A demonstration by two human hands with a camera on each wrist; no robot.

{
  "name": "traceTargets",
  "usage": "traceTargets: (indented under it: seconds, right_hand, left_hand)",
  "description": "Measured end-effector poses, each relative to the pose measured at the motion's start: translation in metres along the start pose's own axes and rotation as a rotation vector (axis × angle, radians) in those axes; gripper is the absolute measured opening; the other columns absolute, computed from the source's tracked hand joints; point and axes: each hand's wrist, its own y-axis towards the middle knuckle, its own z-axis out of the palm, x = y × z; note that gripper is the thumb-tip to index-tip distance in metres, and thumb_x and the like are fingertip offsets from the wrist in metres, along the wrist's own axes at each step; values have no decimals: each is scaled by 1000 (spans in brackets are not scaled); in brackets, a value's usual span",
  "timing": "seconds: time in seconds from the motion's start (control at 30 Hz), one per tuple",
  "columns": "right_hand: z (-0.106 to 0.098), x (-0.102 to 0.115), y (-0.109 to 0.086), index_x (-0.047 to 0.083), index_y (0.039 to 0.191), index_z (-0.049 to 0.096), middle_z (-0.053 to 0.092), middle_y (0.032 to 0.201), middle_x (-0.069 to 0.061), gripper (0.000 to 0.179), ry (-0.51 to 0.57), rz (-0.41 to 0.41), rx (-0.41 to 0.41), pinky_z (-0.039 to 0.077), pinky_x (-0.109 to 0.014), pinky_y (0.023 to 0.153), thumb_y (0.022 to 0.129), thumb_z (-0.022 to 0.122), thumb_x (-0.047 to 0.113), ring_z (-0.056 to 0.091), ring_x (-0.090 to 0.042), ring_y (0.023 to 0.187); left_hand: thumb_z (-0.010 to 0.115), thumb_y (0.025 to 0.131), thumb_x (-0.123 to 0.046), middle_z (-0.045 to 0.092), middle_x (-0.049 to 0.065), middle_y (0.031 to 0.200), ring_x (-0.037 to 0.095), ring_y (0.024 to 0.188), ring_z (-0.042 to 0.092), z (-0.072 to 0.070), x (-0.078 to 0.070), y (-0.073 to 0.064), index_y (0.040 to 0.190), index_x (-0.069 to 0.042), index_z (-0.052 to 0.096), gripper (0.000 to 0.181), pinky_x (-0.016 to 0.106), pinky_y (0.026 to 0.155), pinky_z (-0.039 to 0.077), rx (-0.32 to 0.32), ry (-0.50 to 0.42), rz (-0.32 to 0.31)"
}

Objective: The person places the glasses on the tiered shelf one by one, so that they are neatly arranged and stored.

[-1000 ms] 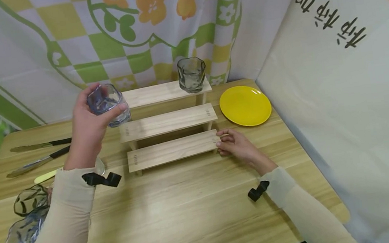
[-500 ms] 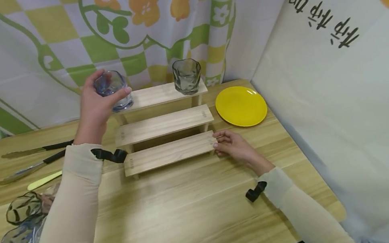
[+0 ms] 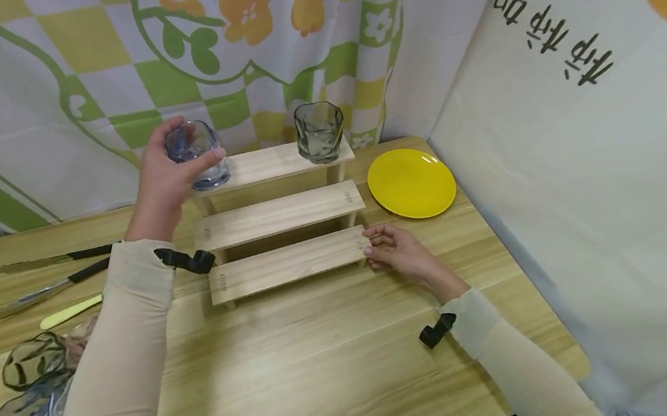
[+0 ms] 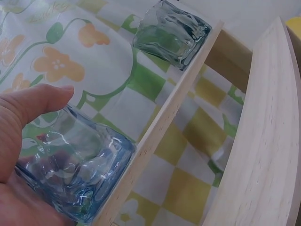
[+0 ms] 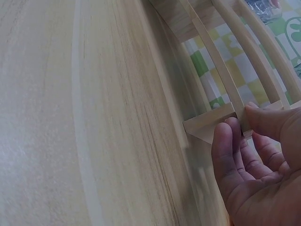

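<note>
My left hand (image 3: 157, 177) grips a clear blue glass (image 3: 204, 147) between thumb and fingers at the left end of the top tier of a three-step wooden shelf (image 3: 287, 266). In the left wrist view, the base of this blue glass (image 4: 89, 174) is right at the tier's board. A grey glass (image 3: 320, 133) stands upright at the right end of that same tier. My right hand (image 3: 400, 253) pinches the right end of the lowest step, its thumb on top and fingers below in the right wrist view.
A yellow plate (image 3: 412, 183) lies right of the shelf. On the left are a long black-handled utensil (image 3: 44, 295), another beside it, and a pale yellow-green handle (image 3: 71, 311). Several glasses (image 3: 34, 363) sit near the left sleeve. A checked curtain (image 3: 169, 89) hangs behind the shelf.
My left hand has moved the blue glass away from me and slightly right, down to the top tier's left end. My right hand has kept its place on the lowest step.
</note>
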Motion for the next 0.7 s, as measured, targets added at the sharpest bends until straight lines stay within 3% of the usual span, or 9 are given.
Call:
traceTargets:
  seconds: [0.2, 0.33, 0.5, 0.7]
  right_hand:
    - [2, -1, 1, 0, 136, 51, 59, 121, -21, 37, -8, -8, -5, 58, -37, 83, 101, 63, 7, 65, -25, 95]
    - [3, 1, 1, -1, 137, 51, 58, 121, -21, 38, -4, -12, 0, 58, -38, 85, 101, 63, 7, 64, -27, 96]
    - [4, 2, 0, -1, 138, 50, 58, 122, -22, 41, 0, -13, 3, 57, -40, 86, 101, 63, 8, 64, -30, 98]
    - [3, -1, 0, -1, 138, 50, 58, 120, -22, 40, -6, -9, -9, 58, -37, 85, 101, 63, 7, 65, -27, 95]
  left_hand:
    - [87, 83, -25, 32, 1, 159, 18, 142, 31, -7, 4, 0, 158, -23, 27, 96, 38, 116, 29, 8, -3, 60]
    - [83, 88, -28, 22, 2, 164, 15, 148, 21, -14, 1, -8, 158, -22, 23, 93, 29, 119, 20, -39, -38, 139]
    - [73, 96, -24, 18, 5, 165, 14, 149, 17, -27, 2, -41, 159, -18, 20, 82, 25, 119, 16, -83, -61, 199]
    - [68, 99, -17, 18, 8, 164, 19, 150, 16, -43, 26, -100, 159, -18, 20, 77, 31, 120, 17, -92, -57, 187]
